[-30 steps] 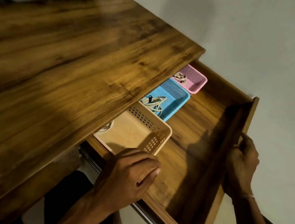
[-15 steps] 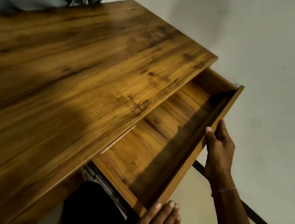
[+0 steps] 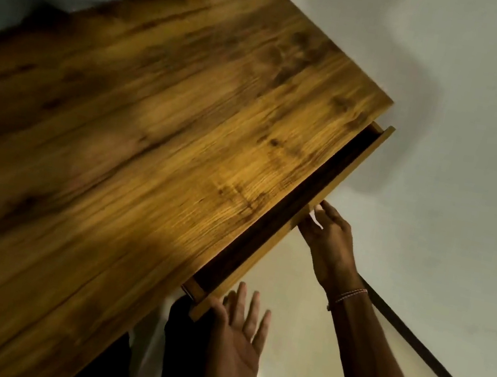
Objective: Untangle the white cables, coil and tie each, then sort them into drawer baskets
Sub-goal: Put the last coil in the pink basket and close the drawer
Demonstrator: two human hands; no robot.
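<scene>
drawer (image 3: 256, 256) almost shut | right hand (image 3: 331, 239) flat on front, left hand (image 3: 236, 345) spread, nothing held | to be pushed evenly (fingers kept clear)

No readable text.
The wooden worktop (image 3: 149, 137), the drawer front (image 3: 258, 253) and the pale wall (image 3: 456, 92) on the right bore no legible lettering, label, brand or number.
</scene>
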